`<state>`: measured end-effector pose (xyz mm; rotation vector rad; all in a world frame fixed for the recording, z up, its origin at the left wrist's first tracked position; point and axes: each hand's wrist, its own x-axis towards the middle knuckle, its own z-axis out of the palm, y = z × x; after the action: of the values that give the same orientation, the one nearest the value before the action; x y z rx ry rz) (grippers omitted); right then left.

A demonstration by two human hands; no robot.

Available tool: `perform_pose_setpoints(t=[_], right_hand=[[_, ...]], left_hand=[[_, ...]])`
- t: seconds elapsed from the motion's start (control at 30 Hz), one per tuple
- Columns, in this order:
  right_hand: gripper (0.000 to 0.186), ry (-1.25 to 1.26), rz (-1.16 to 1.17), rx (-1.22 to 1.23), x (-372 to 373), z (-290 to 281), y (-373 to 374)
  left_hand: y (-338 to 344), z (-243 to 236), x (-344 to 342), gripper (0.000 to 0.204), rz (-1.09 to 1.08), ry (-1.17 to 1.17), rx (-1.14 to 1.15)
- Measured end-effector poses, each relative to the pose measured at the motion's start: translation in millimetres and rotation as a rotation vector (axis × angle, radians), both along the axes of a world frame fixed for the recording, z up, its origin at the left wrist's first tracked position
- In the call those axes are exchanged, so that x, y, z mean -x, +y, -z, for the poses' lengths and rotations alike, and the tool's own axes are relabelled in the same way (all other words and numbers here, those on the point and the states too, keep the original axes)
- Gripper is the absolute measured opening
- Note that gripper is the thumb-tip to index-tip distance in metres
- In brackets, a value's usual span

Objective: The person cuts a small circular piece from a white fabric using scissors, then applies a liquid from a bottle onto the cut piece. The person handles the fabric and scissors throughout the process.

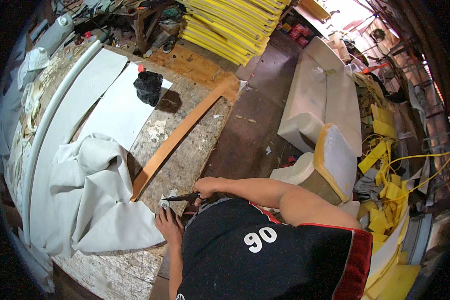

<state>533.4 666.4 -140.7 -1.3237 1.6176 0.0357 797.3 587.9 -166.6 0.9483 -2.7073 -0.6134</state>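
My right hand (206,187) is closed on the handle of dark scissors (184,197), whose blades point left to a small white round piece (165,205). My left hand (169,224) has its fingers wrapped on that white piece at the worktable's edge, just below the blades. Both are over the worn wooden table (160,125). To their left lies crumpled pale grey fabric (95,190), beside a long tan wooden strip (177,135) running diagonally away. A white sheet (102,110) and a dark plastic-covered lump (147,90) with a red top are farther back on the table.
A long pale roll (37,140) lines the table's left side. Stacked yellow slats (225,30) stand behind. An unfinished pale sofa (317,95) and a foam-edged panel (332,165) stand right, past the floor aisle (250,115). Yellow foam scraps (390,200) pile along the far right.
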Motion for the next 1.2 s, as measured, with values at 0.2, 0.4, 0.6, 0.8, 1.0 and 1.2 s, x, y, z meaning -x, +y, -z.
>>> perform_pose_setpoints(t=[0.2,0.4,0.6,0.8,1.0,1.2], right_hand=[[0.059,0.033,0.013,0.065,-3,-11,6],[0.059,0.045,0.021,0.038,0,-21,4],[0.059,0.049,0.021,0.029,2,-17,5],[0.059,0.042,0.027,0.069,2,-6,10],[0.056,0.043,0.003,0.080,0,-4,11],[0.063,0.041,-0.018,0.107,3,5,15]], left_hand=[[-2,2,-3,0.047,0.039,-0.003,0.029],[-3,-5,-2,0.047,0.041,0.007,0.024],[-1,-6,0,0.046,0.045,-0.007,0.032],[0,-10,3,0.047,0.041,0.006,0.005],[2,-7,1,0.047,0.032,0.016,-0.002],[3,-3,-1,0.049,0.029,-0.017,-0.005]])
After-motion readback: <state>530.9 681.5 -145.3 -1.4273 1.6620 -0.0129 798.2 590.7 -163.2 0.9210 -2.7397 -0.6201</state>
